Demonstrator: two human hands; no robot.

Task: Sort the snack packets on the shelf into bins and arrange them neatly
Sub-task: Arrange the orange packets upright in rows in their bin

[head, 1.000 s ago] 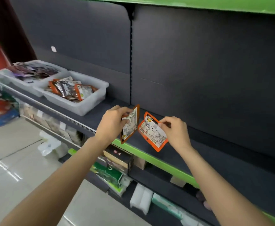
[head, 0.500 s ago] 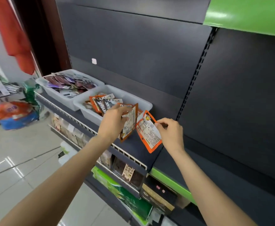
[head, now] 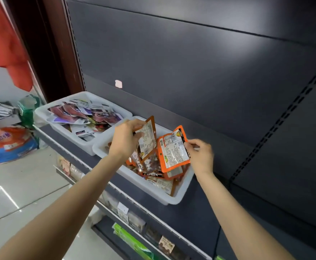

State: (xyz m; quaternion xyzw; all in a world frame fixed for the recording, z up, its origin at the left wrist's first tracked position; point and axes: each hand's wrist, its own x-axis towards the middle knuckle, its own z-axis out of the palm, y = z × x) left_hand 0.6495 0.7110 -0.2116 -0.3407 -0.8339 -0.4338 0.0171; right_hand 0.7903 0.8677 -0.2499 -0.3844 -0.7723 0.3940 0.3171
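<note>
Head camera showed our left hand [head: 124, 139] pinching a brown-edged packet [head: 147, 138] by its upper corner, and our right hand [head: 200, 156] pinching an orange packet [head: 173, 149] by its right edge, both held printed side up directly over the near bin [head: 178, 194]. That white bin sat on the dark shelf [head: 196, 216] and already held a jumble of orange and brown packets, while the far bin [head: 63, 132], touching it on the left, held purple and white ones. We judged that the step was best done by lowering each packet flat, aligned with those beneath, rather than dropping it from height. Compared with half a second before, our hands had travelled left from beside the bin to above it, and the view had swung with them.
</note>
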